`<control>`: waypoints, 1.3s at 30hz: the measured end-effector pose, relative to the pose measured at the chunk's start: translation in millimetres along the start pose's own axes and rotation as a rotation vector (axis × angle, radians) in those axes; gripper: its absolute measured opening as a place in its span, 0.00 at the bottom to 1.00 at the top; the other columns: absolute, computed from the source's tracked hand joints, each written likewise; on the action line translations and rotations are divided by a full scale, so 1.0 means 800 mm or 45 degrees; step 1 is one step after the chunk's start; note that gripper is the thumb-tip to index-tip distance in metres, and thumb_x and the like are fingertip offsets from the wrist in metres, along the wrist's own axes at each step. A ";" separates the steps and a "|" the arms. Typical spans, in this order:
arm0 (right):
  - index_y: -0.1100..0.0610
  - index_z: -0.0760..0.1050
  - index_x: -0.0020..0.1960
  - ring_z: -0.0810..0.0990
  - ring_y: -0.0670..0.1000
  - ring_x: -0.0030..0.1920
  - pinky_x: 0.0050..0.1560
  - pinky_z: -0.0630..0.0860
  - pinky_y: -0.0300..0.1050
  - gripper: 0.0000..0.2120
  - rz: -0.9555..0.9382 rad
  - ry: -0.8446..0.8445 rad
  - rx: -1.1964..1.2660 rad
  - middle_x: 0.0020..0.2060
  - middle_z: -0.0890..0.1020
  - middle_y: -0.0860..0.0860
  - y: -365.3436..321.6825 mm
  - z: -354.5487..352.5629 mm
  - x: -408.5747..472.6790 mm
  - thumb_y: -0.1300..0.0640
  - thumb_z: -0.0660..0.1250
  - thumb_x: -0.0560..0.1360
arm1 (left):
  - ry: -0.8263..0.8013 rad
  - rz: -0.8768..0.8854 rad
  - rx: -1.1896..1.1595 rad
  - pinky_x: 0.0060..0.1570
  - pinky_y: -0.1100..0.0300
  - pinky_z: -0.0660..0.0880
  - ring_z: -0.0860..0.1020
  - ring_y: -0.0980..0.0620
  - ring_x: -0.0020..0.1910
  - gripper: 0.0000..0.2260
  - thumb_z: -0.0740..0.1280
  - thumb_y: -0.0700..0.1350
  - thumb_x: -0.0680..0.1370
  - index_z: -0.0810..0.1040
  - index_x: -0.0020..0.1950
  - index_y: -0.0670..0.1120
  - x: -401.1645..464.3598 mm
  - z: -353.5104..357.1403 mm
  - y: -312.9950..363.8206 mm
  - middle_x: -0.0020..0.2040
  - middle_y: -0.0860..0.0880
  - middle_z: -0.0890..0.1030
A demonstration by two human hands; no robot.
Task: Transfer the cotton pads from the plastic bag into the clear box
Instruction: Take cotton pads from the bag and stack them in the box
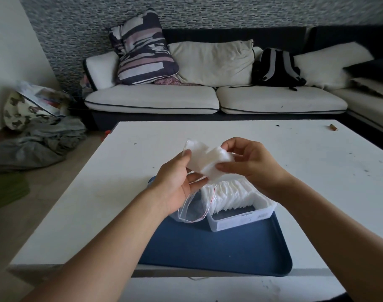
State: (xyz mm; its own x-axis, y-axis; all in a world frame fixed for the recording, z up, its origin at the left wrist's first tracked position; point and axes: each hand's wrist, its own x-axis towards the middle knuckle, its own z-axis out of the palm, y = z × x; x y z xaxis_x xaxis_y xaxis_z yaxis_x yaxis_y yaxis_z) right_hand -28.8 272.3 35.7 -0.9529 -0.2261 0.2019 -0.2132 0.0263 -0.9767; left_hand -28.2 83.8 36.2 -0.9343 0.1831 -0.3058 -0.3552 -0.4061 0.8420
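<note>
Left hand (175, 182) grips the plastic bag (191, 209) — right hand (250, 163) pinches cotton pads (210, 161) between them, above the clear box (240, 219).

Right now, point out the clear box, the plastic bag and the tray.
clear box (245, 221), head view, front wall.
plastic bag (191, 209), head view, open mouth near the red seal line.
tray (219, 251), head view, bare blue floor.

Soft, matt white cotton pads (210, 162) sit between both hands; below the left hand (175, 182) hangs a glossy, clear plastic bag (191, 211), beside a smooth translucent plastic box (240, 221).
</note>
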 end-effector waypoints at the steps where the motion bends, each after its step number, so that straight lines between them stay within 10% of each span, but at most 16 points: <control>1: 0.63 0.77 0.52 0.83 0.58 0.47 0.55 0.80 0.57 0.14 0.015 -0.037 0.062 0.45 0.83 0.58 -0.002 -0.003 -0.001 0.70 0.75 0.68 | 0.008 0.009 0.009 0.56 0.47 0.81 0.83 0.42 0.56 0.14 0.58 0.47 0.86 0.77 0.66 0.43 0.001 -0.001 0.000 0.59 0.43 0.82; 7: 0.62 0.79 0.57 0.85 0.61 0.51 0.56 0.81 0.58 0.20 0.040 -0.028 0.071 0.51 0.85 0.62 -0.003 0.001 -0.003 0.62 0.76 0.66 | -0.100 0.016 0.030 0.56 0.55 0.80 0.84 0.56 0.42 0.12 0.60 0.45 0.85 0.80 0.63 0.42 -0.002 0.004 -0.004 0.46 0.49 0.86; 14: 0.63 0.82 0.56 0.83 0.65 0.52 0.56 0.82 0.58 0.14 0.026 0.038 -0.101 0.50 0.86 0.60 -0.003 -0.002 -0.004 0.67 0.75 0.71 | -0.196 -0.070 -0.013 0.63 0.53 0.77 0.79 0.47 0.60 0.17 0.56 0.47 0.85 0.77 0.68 0.41 -0.006 0.012 -0.011 0.66 0.39 0.80; 32: 0.62 0.80 0.53 0.85 0.59 0.50 0.51 0.84 0.51 0.15 0.096 0.075 -0.178 0.50 0.84 0.59 -0.007 0.001 -0.005 0.64 0.79 0.67 | -0.186 0.014 0.055 0.68 0.48 0.73 0.79 0.46 0.59 0.17 0.56 0.47 0.86 0.78 0.65 0.39 -0.008 0.013 -0.015 0.65 0.37 0.80; 39: 0.64 0.80 0.51 0.83 0.58 0.49 0.53 0.81 0.54 0.17 0.079 -0.051 -0.129 0.48 0.84 0.63 -0.010 -0.008 -0.005 0.65 0.80 0.65 | -0.150 0.030 0.032 0.56 0.52 0.79 0.80 0.47 0.54 0.15 0.58 0.46 0.85 0.80 0.62 0.40 -0.008 0.014 -0.012 0.56 0.40 0.83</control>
State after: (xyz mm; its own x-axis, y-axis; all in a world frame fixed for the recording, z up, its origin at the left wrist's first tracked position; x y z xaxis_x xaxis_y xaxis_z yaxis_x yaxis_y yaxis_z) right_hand -24.5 279.3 43.3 -0.9560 -0.2598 0.1364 -0.1768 0.1391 -0.9744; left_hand -18.8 96.7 35.4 -0.9318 0.2782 -0.2330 -0.3311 -0.3891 0.8596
